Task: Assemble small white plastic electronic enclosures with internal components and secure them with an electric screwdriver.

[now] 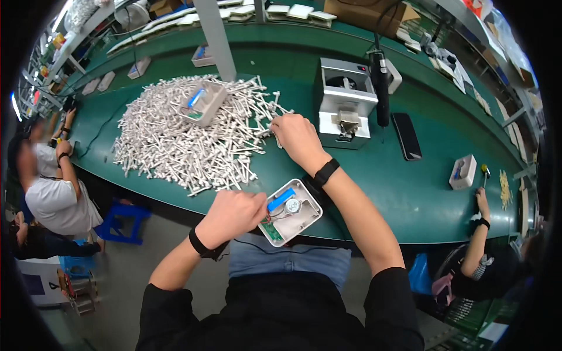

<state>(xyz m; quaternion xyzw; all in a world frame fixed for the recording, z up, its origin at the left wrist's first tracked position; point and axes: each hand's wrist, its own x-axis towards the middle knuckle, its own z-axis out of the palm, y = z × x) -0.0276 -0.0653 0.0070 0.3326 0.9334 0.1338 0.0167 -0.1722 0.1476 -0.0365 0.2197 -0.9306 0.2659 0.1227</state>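
A white plastic housing [313,221] sits at the table's near edge, its inside facing up. In it are a blue cylindrical battery [281,199], a round silvery part [293,206], thin wires and a green circuit board [271,232]. My left hand [234,215] is closed at the housing's left side, fingertips by the battery; what it holds is hidden. At the right edge of a large heap of white peg-like plastic pieces [175,146], my right hand [295,137] is closed in a pinch, with a white piece showing below its fingertips.
Another open housing [211,108] lies on the heap. A grey metal machine [346,99], a black corded tool [380,88] and a black phone [406,136] are to the right. Co-workers sit at both sides; one's hand [482,202] is near another housing [463,172].
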